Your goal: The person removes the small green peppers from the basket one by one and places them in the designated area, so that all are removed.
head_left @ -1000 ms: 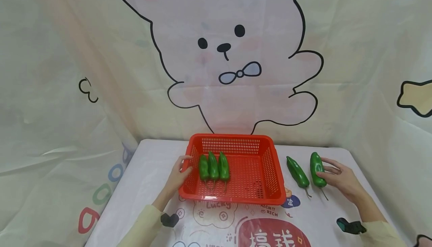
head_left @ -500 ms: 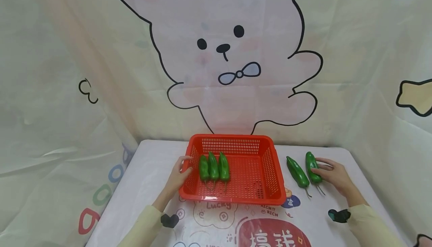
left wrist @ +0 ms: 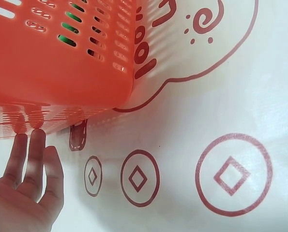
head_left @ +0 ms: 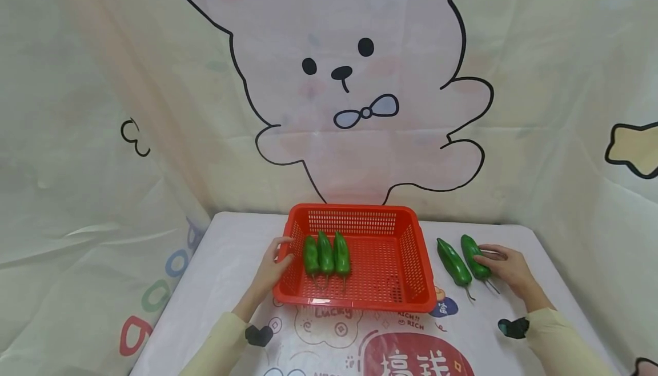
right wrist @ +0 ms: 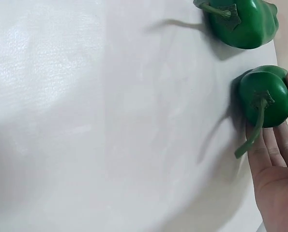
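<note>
Red plastic basket [head_left: 360, 305] on the white-topped bench [head_left: 247, 239], with three green peppers [head_left: 325, 255] side by side in its left half. Just right of it, a fourth pepper [head_left: 454, 262], lying on the bench. Pinches a fifth pepper [head_left: 470, 250], slightly apart from the fourth, between thumb and fingers of the right hand [head_left: 510, 268]. Touches the basket's left side with the left hand [head_left: 269, 266], fingers nearly straight and a little spread.

Basket [head_left: 354, 307], lower centre of head view: smooth plastic look, slight gloss, perforated walls. Peppers [head_left: 453, 262], lower right: smooth, glossy skins; stem [right wrist: 257, 126], right of right wrist view, duller. Table cover [head_left: 247, 239]: smooth, faint sheen. Backdrop [head_left: 555, 67], upper frame: creased, clothlike, mostly matt. Sleeves [head_left: 218, 344]: matt cloth.
</note>
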A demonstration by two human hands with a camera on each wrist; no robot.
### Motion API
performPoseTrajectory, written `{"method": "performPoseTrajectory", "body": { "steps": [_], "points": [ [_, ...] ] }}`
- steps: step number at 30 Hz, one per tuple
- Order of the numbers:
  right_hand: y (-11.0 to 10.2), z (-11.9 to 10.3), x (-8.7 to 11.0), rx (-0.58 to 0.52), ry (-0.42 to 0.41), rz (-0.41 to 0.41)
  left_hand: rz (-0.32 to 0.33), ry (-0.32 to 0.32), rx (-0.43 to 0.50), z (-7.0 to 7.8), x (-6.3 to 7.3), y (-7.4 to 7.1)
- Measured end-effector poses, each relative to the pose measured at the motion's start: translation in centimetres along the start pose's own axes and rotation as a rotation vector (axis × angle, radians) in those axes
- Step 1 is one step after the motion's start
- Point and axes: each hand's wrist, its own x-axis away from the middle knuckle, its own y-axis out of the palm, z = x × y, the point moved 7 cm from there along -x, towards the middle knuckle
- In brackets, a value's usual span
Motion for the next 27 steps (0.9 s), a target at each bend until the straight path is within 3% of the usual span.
{"method": "performPoseTrajectory", "body": {
  "steps": [8,16,21,27],
  "points": [
    [0.2,0.1,0.1,-0.012,-0.007,0.017,0.002,-0.004,-0.005,0.0,0.1,0.0],
    [-0.4,-0.7,0.3,0.070,-0.045,0.037,-0.004,0.002,-0.008,0.0,0.1,0.0],
    [-1.6,-1.9,0.6,0.059,-0.102,0.096,-0.001,0.007,-0.009,0.1,0.1,0.0],
    [-2.3,-2.1,0.9,0.002,-0.096,0.120,0.003,0.010,-0.012,0.1,0.0,0.0]
  ]
}}
